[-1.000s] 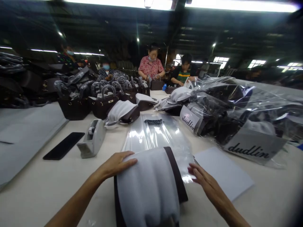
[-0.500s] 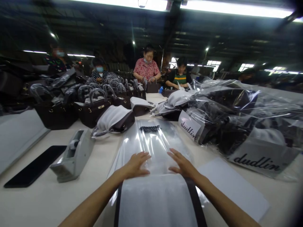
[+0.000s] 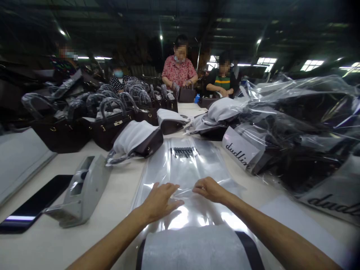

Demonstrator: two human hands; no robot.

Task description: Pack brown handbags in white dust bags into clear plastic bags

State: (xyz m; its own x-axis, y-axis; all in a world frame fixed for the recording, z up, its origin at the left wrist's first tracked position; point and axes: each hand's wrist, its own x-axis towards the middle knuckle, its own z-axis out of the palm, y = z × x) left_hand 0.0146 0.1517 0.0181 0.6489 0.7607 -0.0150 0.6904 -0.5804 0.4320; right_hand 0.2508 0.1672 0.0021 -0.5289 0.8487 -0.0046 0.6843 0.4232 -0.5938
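Note:
A flat stack of clear plastic bags with black print lies in front of me. My left hand is over the left part of the stack, its fingers apart and thumb stretched out, holding nothing. On the right side, my right hand has its fingers bent and drawn together at the top plastic film; creases run from the fingertips, and its thumb is hidden. Nearest to me, a dark handbag with a white wrap sheet over it lies across the near end of the plastic.
Left stand a tape dispenser and a black phone. Dark handbags with wrapped handles crowd behind them. Plastic-wrapped bags are piled right, near white paper. Co-workers, one in a red patterned shirt, are across the table.
My right hand's fingers have gone from spread to bent together. The wrapped handbag has shifted nearer to me, baring more plastic. My left hand stays spread; the view has tilted down slightly.

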